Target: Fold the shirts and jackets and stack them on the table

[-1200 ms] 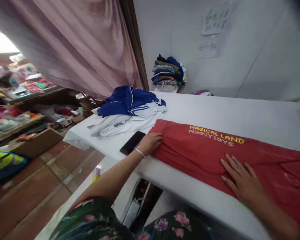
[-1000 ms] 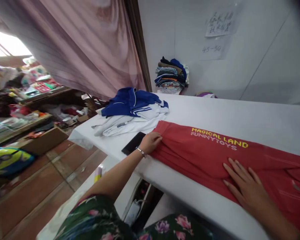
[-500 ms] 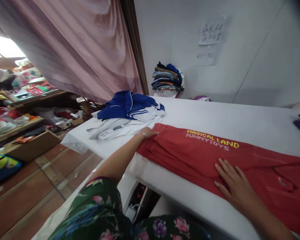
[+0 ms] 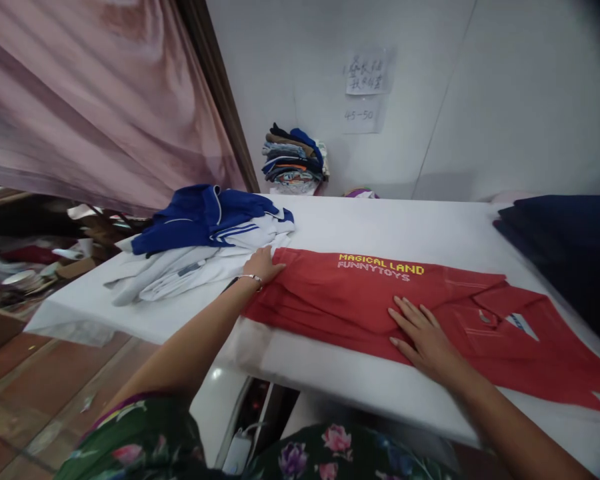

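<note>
A red shirt [image 4: 330,300] lies stretched lengthwise along the white table, with yellow "MAGICAL LAND" lettering near its far edge. Toward the right end are a pocket flap, a collar and a pale neck label. My left hand [image 4: 264,267], with a bracelet at the wrist, rests on the shirt's left end, thumb and fingers apart. Flat on the middle of the shirt, below the lettering, is my right hand [image 4: 425,340], fingers spread.
Blue and white clothes [image 4: 205,227] lie heaped on the table [image 4: 380,223] at left. Dark folded cloth [image 4: 570,247] is stacked at right. Against the wall stands a pile of folded clothes [image 4: 295,157], below paper notes [image 4: 365,73]. A pink curtain [image 4: 130,87] hangs at left.
My view has turned to the right, bringing the shirt's collar end and the dark stack into sight. Both hands keep about the same places on the shirt.
</note>
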### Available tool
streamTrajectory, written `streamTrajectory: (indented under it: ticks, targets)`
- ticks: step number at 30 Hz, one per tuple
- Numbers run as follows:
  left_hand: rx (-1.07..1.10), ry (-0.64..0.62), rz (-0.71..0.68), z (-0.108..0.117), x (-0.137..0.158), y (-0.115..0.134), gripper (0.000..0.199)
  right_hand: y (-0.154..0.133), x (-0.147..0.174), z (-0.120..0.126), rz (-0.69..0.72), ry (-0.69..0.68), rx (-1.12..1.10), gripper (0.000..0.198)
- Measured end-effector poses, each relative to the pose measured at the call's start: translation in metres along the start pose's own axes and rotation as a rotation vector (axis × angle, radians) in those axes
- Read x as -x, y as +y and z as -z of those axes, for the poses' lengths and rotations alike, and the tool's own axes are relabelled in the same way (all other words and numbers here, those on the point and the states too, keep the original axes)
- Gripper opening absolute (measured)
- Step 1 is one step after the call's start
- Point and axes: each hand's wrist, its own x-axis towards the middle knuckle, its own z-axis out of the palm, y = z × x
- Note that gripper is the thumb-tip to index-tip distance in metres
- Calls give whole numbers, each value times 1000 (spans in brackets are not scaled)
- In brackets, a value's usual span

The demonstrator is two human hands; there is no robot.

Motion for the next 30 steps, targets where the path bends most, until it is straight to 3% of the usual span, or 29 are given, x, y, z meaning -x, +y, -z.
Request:
streamTrajectory:
  ticks: [2,6,11,14,19,26,30]
  targets:
    - [-34,97,-184,-8,9,13,70,-3,-1,2,-16,-16,-26,56]
    - [-121,-7,-386,-34,23,29,62,-11,-3,12,-51,-80,-83,56]
    - [-209,19,-424,-48,23,26,63,-4,-10,40,-126,-73,-117,58]
    - [-233,28,-437,-47,20,25,65,21,-9,54,-300,-11,-7,63]
    - [-244,38,-443,-47,18,25,67,56,4,52,-555,-143,41,72]
    - [-265,70,-472,-50,15,22,70,59,-8,55,-573,-73,11,72]
    - [-293,55,-476,-50,15,22,71,91,-23,63,-625,-3,91,73]
